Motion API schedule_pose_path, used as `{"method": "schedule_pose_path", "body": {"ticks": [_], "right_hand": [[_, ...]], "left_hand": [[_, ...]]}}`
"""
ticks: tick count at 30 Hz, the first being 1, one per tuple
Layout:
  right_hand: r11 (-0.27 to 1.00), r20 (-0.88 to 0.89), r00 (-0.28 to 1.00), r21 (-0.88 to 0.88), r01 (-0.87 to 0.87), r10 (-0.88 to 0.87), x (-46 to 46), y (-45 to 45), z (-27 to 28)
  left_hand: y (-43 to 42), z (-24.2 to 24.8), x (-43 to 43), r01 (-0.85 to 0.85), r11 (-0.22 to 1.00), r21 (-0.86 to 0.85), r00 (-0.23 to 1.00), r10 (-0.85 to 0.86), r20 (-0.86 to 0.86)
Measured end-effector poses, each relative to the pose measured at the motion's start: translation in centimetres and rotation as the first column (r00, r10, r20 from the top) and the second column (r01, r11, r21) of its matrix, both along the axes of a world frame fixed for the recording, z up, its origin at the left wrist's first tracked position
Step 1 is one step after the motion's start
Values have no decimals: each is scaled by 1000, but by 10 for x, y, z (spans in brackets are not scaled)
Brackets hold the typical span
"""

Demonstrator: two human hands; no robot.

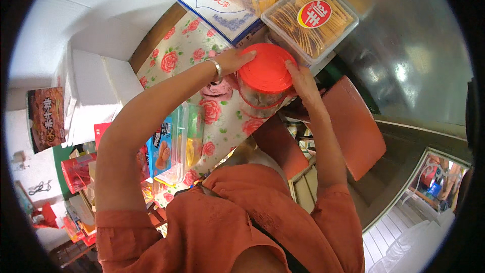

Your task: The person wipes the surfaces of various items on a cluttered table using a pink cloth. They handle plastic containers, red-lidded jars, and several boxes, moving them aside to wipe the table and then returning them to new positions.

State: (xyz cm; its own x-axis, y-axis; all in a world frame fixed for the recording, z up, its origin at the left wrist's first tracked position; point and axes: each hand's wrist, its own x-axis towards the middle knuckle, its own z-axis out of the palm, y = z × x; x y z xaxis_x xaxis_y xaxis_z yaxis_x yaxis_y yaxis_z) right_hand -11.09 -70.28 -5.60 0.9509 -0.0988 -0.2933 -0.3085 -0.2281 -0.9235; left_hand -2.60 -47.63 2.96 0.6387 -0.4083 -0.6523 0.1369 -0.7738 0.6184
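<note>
A round clear plastic jar (263,100) with a red screw-type lid (267,69) is between my two hands, over the edge part of the flowered tablecloth (209,110). My left hand (235,61), with a silver bracelet at the wrist, grips the lid's left rim, thumb on top. From the right side, my right hand (303,79) holds the rim, its thumb also on the lid. The lid sits on the jar. What the jar contains is hard to make out through its wall. A pink item (218,90) lies just left of the jar, partly hidden.
Behind the jar are a clear tub of thin crackers (312,34), another food tub (261,2) and a blue-and-white box (216,3). A clear plastic bin (180,159) and a blue snack box (161,149) stand at left. A reddish-brown chair back (352,129) is at right.
</note>
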Motion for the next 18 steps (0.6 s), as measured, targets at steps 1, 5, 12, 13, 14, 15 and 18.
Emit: {"method": "schedule_pose_path", "body": {"ticks": [1, 5, 12, 13, 14, 15, 18], "right_hand": [[1000, -31, 999, 25, 8, -8, 5, -1, 0], [997, 26, 999, 70, -26, 24, 7, 5, 9], [997, 217, 976, 68, -41, 26, -34, 32, 24], [999, 170, 985, -29, -22, 27, -41, 39, 38], [993, 127, 988, -87, -76, 86, -42, 43, 50], [998, 158, 986, -45, -43, 49, -46, 50, 51], [993, 93, 988, -11, -122, 122, -48, 71, 78]], "left_hand": [[1, -3, 4, -17, 1000, -3, 1000, 17, -21], [10, -31, 12, 45, 996, 77, 989, -55, 135], [32, -17, -14, 35, 988, 150, 964, -73, 254], [40, -16, -18, 34, 992, 122, 962, -65, 265], [46, -13, -21, 37, 995, 91, 959, -61, 277], [49, 0, -23, 47, 995, 94, 958, -71, 277], [85, 15, -29, 112, 993, 34, 924, -117, 363]]}}
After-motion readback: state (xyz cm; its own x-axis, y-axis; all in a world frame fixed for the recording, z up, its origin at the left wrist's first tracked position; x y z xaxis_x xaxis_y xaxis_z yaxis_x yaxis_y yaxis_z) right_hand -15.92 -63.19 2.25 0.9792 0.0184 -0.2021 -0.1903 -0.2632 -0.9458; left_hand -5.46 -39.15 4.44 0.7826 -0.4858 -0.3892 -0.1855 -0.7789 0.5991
